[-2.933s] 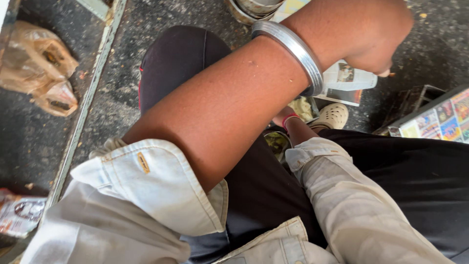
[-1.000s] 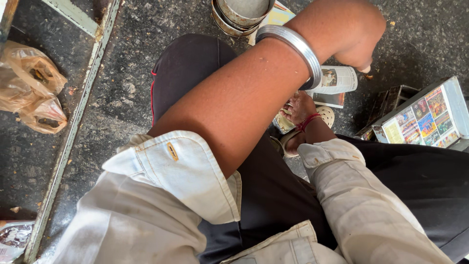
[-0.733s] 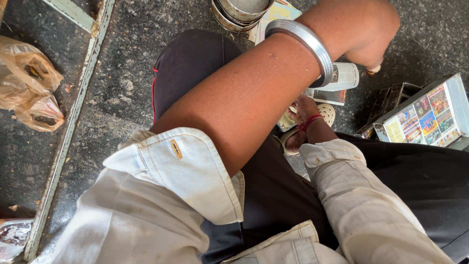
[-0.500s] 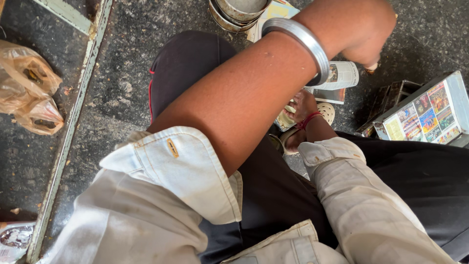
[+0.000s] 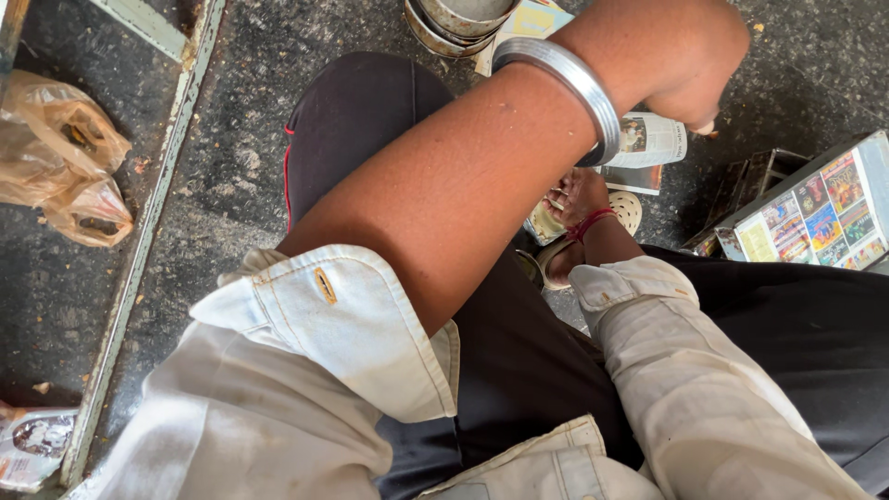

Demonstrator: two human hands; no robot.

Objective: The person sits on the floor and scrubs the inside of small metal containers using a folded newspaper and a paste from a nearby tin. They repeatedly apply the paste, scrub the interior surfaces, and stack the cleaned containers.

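Left hand (image 5: 681, 56) curled shut above folded newspaper (image 5: 648, 139), contents unseen. Right hand (image 5: 576, 196) lowered beside sandal (image 5: 556, 243), grip unclear. Little changed since earlier.

1. We see a dark, speckled stone floor (image 5: 250, 176) carrying everything.
2. A crumpled brown plastic bag (image 5: 65, 157) lies at the left, beyond a pale metal strip (image 5: 139, 268) that runs along the floor.
3. Stacked metal bowls (image 5: 458, 20) stand at the top edge, beside newspaper sheets (image 5: 648, 148).
4. A box with colourful pictures (image 5: 815, 213) rests at the right.
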